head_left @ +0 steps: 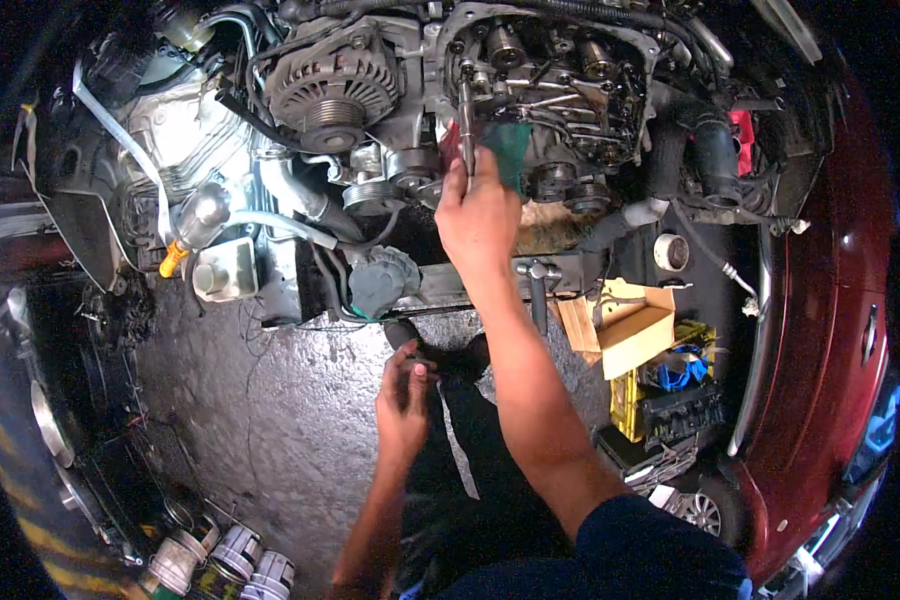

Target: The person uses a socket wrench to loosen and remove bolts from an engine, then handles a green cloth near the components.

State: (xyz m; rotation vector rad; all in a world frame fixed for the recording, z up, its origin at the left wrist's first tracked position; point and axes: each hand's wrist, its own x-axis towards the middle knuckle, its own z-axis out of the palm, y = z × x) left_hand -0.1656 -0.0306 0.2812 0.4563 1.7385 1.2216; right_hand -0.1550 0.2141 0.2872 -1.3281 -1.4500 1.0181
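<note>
My right hand (478, 215) is closed on a steel socket extension tool (466, 120), which points up into the open top of the engine (550, 95). Behind that hand lies a red and green cloth (510, 150). My left hand (405, 400) is lower, over my dark clothing, with its fingers curled around something small and dark that I cannot make out. An alternator (332, 85) and pulleys (370, 195) sit left of the tool. Below them a crumpled grey-green cloth (380, 280) rests on the front crossmember.
A lit work lamp (198, 225) lies at the left. An open cardboard box (625, 330), yellow toolbox (625, 400) and white round container (670, 250) are at the right, beside a red car body (835, 420). Several buckets (175, 560) stand on the grey floor (240, 400) at lower left.
</note>
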